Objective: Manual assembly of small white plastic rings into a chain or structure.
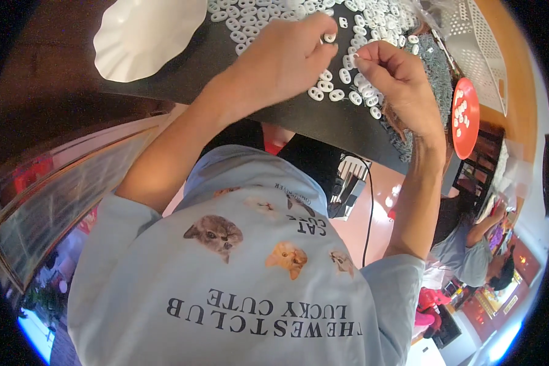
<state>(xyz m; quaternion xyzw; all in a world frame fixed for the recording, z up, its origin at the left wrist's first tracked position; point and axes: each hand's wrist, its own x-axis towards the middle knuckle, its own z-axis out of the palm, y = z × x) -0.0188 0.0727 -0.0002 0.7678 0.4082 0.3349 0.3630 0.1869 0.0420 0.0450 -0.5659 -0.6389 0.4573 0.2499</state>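
My left hand (290, 56) is closed, with a small white oval piece with two holes (329, 38) between thumb and forefinger. Just to its right, my right hand (401, 76) is pinched shut, thumb against forefinger. A speck of white shows at those fingertips, too small to make out. Many similar white two-holed pieces (337, 95) lie around both hands on the black table (274, 113). They spread toward the far side, and some are partly hidden behind the hands.
A white wavy-edged dish (149, 39) sits at the table's far left. Grey shaggy cloth (433, 67) lies along the right side. Beyond it are a red plate (467, 134) holding small white bits and a white perforated basket (482, 52). Another person (470, 250) is at lower right.
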